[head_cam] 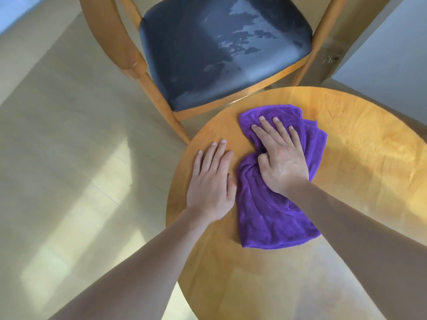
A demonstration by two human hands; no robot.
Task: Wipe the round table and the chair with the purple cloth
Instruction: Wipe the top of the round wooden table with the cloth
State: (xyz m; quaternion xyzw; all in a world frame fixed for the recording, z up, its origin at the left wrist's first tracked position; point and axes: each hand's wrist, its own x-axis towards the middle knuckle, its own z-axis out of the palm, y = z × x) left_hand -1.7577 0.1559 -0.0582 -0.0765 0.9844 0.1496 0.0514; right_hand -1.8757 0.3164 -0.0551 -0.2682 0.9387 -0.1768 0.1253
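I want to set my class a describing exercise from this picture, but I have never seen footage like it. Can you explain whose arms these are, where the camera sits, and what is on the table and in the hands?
There is no machine here: a person wears a wide-angle camera on the head, looking forward and down, so both bare arms reach in from the bottom of the picture. In front is a round wooden table. On it lies a crumpled purple cloth. The right hand presses on the cloth, fingers stretched forward over it and the thumb tucked into a fold. The left hand rests flat on the bare tabletop just beside the cloth and holds nothing. Beyond the table stands a wooden chair with a dark padded seat that shows pale scuffed patches. Everything stands on a light floor.
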